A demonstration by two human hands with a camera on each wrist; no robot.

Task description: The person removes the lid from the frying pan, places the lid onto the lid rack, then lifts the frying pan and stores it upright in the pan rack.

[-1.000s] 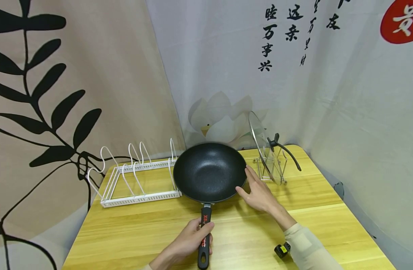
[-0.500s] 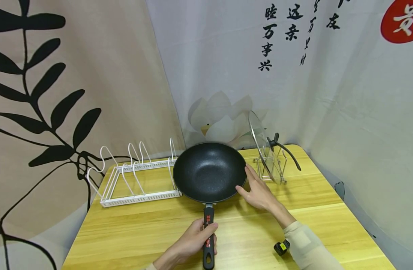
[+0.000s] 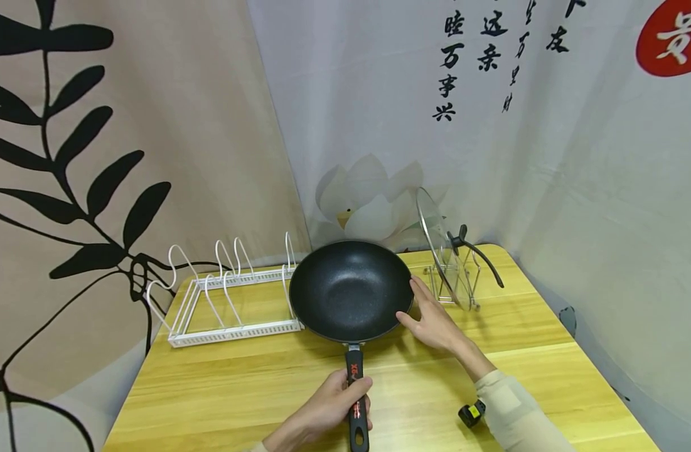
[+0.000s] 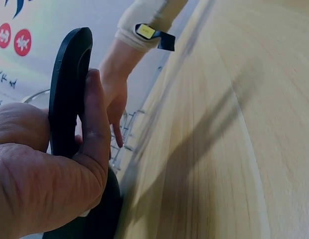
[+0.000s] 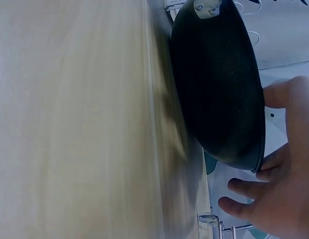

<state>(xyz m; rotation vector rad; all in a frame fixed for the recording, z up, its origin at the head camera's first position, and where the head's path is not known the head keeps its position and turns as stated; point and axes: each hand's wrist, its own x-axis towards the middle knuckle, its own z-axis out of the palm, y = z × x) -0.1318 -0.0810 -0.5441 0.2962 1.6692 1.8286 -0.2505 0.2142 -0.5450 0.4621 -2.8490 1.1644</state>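
Left hand (image 3: 335, 403) clamped on black handle (image 3: 354, 365) of round black frying pan (image 3: 351, 289); right hand (image 3: 435, 325), straight-fingered, touches pan's right side (white wire rack (image 3: 235, 333) left of pan).

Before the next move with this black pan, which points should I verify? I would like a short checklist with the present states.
1. Left hand gripping the pan handle: ok.
2. Right hand touching the right side of the black pan: ok.
3. Nothing inside the black pan: ok.
4. Black pan not touching the white rack: cannot tell; they overlap in the head view.
5. Free way rightward: not ok; glass lid in wire stand there.
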